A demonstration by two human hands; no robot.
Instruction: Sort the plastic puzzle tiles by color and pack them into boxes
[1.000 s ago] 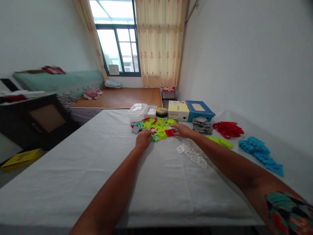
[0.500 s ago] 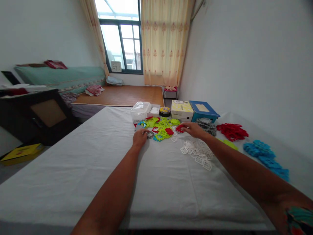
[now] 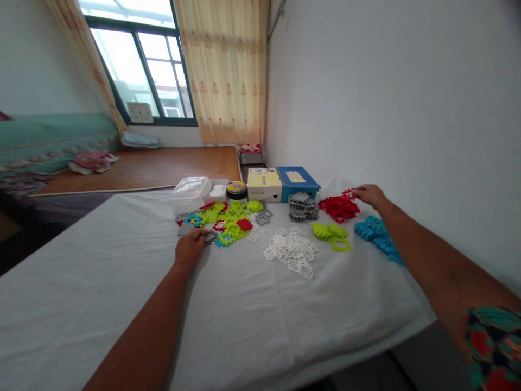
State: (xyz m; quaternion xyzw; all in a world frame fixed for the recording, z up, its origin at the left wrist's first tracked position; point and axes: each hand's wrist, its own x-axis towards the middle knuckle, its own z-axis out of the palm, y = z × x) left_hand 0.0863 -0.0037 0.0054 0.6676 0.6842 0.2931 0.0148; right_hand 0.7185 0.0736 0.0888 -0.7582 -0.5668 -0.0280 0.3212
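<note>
A flat patch of joined plastic tiles (image 3: 228, 217), mostly lime green with red, blue and grey ones, lies on the white-covered table (image 3: 122, 282). My left hand (image 3: 190, 244) rests on its near left edge, fingers curled over a grey tile. My right hand (image 3: 368, 194) has reached far right to the pile of red tiles (image 3: 338, 208) and touches its far edge, fingers bent. Whether it grips a piece I cannot make out. Near it lie a blue tile pile (image 3: 376, 233), loose green tiles (image 3: 329, 232), a grey stack (image 3: 303, 206) and white window pieces (image 3: 291, 250).
At the table's far edge stand a clear plastic box (image 3: 190, 191), a round tin (image 3: 236, 189), a yellow-white carton (image 3: 264, 184) and a blue box (image 3: 297, 180). A white wall runs along the right. Beyond are a wooden platform, a window and curtains.
My right hand left the joined tiles and swung right to the red pile. The view turned right with it. My left hand stayed at the tiles' left edge.
</note>
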